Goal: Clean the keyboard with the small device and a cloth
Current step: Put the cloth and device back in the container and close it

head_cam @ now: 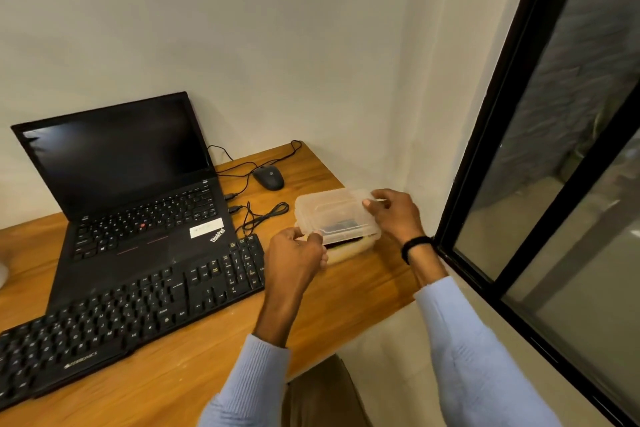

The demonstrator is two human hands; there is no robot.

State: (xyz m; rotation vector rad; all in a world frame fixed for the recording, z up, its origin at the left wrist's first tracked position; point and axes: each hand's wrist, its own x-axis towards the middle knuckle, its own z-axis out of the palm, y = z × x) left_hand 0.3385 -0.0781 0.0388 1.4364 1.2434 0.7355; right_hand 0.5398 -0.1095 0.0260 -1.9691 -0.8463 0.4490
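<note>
Together, left hand (297,253) and right hand (394,215) grip the plastic box (329,211).

Soft even light, wide-angle edge bending

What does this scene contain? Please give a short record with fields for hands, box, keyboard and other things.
left hand: pinches near corner of lid
right hand: pinches far edge of lid
box: translucent, on desk, contents unclear
keyboard: black, untouched, before laptop
mouse: behind box
</note>
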